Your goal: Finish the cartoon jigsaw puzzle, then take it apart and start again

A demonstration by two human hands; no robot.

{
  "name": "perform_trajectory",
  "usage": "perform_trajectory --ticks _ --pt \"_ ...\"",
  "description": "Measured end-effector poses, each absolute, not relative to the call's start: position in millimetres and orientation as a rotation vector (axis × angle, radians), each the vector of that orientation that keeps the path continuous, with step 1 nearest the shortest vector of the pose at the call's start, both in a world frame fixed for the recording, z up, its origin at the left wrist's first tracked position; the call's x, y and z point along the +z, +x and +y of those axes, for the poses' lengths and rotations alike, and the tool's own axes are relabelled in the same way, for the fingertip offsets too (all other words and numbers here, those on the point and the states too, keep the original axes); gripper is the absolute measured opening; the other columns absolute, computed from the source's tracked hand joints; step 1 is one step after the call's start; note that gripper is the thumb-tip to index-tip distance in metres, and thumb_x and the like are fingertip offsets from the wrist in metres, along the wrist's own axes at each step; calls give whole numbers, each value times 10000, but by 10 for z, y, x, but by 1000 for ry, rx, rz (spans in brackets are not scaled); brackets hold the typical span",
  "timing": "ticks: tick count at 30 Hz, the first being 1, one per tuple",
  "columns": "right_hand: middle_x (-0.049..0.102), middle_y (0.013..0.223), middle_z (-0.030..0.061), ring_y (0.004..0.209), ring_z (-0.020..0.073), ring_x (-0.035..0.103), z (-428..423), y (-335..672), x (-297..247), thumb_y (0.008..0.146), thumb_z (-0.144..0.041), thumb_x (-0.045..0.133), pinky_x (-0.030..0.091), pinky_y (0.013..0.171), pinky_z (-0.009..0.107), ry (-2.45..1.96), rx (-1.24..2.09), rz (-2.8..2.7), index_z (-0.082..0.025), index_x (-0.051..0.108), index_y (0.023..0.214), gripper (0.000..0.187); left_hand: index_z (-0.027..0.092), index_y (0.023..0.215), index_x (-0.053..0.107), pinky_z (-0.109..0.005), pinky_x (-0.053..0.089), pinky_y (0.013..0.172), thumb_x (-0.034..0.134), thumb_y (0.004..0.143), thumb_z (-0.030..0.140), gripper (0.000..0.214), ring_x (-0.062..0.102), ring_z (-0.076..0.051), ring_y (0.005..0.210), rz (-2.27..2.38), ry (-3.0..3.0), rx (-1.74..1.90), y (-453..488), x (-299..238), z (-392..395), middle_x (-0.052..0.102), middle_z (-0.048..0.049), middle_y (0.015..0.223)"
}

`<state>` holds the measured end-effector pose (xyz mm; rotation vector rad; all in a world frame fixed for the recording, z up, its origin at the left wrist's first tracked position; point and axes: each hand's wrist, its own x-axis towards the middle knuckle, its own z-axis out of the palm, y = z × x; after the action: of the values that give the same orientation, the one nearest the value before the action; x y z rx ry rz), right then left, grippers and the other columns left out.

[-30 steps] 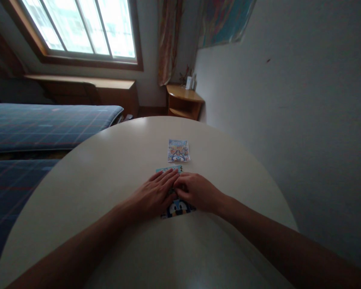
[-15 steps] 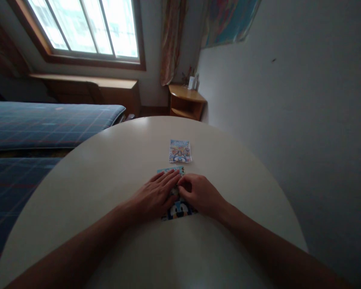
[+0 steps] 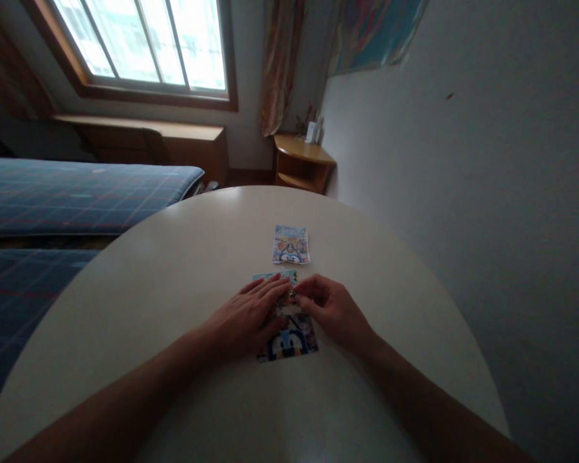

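Observation:
A colourful cartoon picture sheet (image 3: 289, 337) with a blue penguin-like figure lies on the round white table (image 3: 174, 283) in front of me. My left hand (image 3: 248, 315) lies flat on its left side with fingers stretched out. My right hand (image 3: 330, 308) rests at the sheet's right edge, fingertips curled and pinched together at its upper part; what they pinch is too small to make out. A smaller picture card (image 3: 291, 245) with the same kind of print lies just beyond, untouched.
A bed with a blue plaid cover (image 3: 77, 199) runs along the left. A grey wall (image 3: 463, 161) stands close on the right. A wooden corner shelf (image 3: 302, 164) and a window (image 3: 145, 42) with a curtain are at the back.
My right hand has shifted slightly right, uncovering more of the penguin picture. My left hand stays flat on the sheet.

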<state>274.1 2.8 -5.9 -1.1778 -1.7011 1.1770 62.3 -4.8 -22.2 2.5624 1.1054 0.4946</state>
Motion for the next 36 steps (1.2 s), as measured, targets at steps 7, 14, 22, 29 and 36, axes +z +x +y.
perform_trajectory --ticks 7,14,22,29,36 --pt "728 837 27 756 151 678 26 2741 -50 794 -296 666 552 720 303 -1061 1310 -1586 -194 696 1023 253 235 1447 362 -492 300 1185 560 932 302 555 342 -247 1442 1074 2510 615 610 -191 -65 473 -87 1498" --pt "773 910 56 818 188 723 -42 2665 -30 750 -368 759 581 788 353 -1092 1423 -1459 -200 759 961 270 239 1114 609 -393 550 880 667 872 325 263 686 -224 964 1292 2319 923 699 -132 -111 720 -44 1041" --pt "769 1020 46 948 215 717 -47 2697 -31 844 -337 694 560 888 391 -1135 1267 -1740 -250 751 1094 271 246 936 683 -325 558 754 645 914 365 127 699 -186 805 1365 2327 987 638 -123 -103 730 -11 884" --pt "767 939 31 871 180 699 0 2757 -19 832 -211 716 538 841 339 -1158 773 -2102 -267 762 1018 200 262 917 699 -336 549 782 704 875 329 79 679 -197 868 1347 2381 895 632 -115 -101 733 -3 893" --pt "758 943 29 907 187 667 34 2753 -51 806 -166 730 493 885 353 -1094 598 -2271 -245 757 977 190 270 963 712 -375 545 854 650 884 270 100 634 -219 983 1289 2445 792 510 -93 -65 725 -16 998"
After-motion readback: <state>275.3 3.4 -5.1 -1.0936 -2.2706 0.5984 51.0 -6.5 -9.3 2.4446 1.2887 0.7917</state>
